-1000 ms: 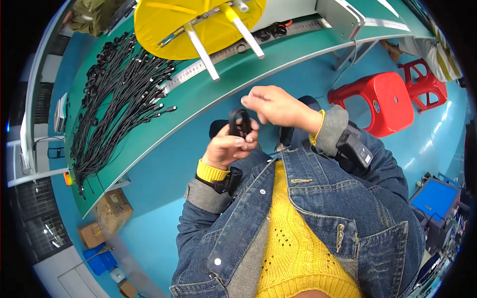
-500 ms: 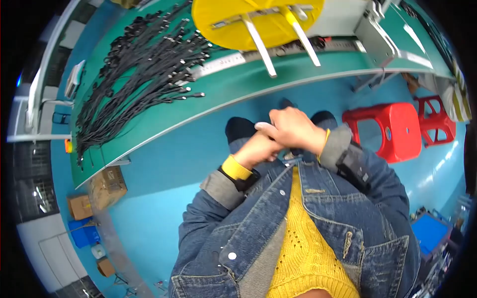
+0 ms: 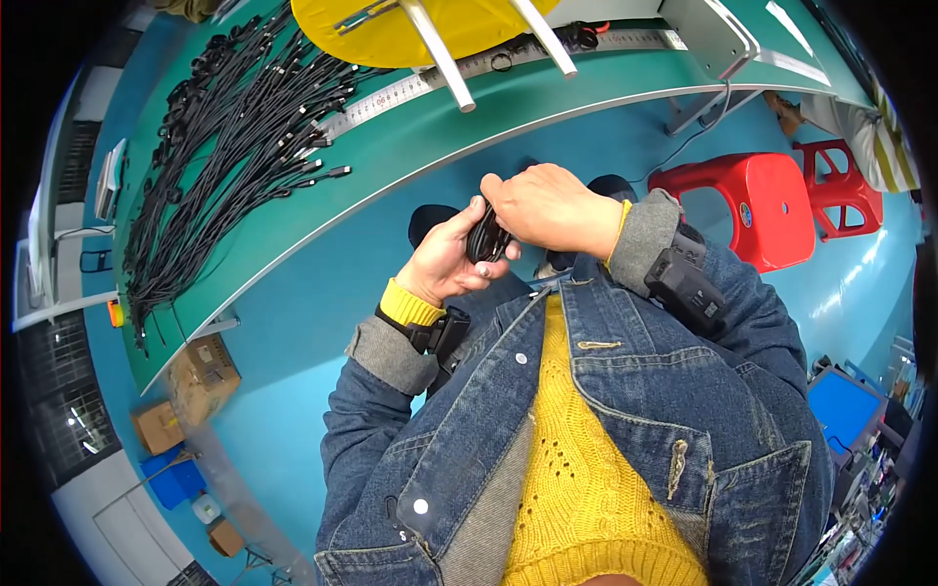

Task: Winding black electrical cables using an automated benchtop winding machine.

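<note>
A small coil of black cable (image 3: 486,240) sits between my two hands, in front of my body and short of the table edge. My left hand (image 3: 442,258) is closed round the coil from the left, thumb up along its side. From the right, my right hand (image 3: 559,207) bends its fingers over the coil's top; their tips are partly hidden, and they appear to grip the cable. Many loose black cables (image 3: 230,161) lie spread across the green table (image 3: 293,227) at the left, their plug ends toward the middle.
A yellow round board (image 3: 420,29) with two white legs stands at the table's front. A long steel ruler (image 3: 386,98) lies beneath it. Red stools (image 3: 777,210) stand at the right. Cardboard boxes (image 3: 203,376) and a blue bin (image 3: 174,479) are on the left floor.
My left hand has turned and moved left, so the black coil now shows. My right hand has shifted slightly up and left. The whole view has moved a little.
</note>
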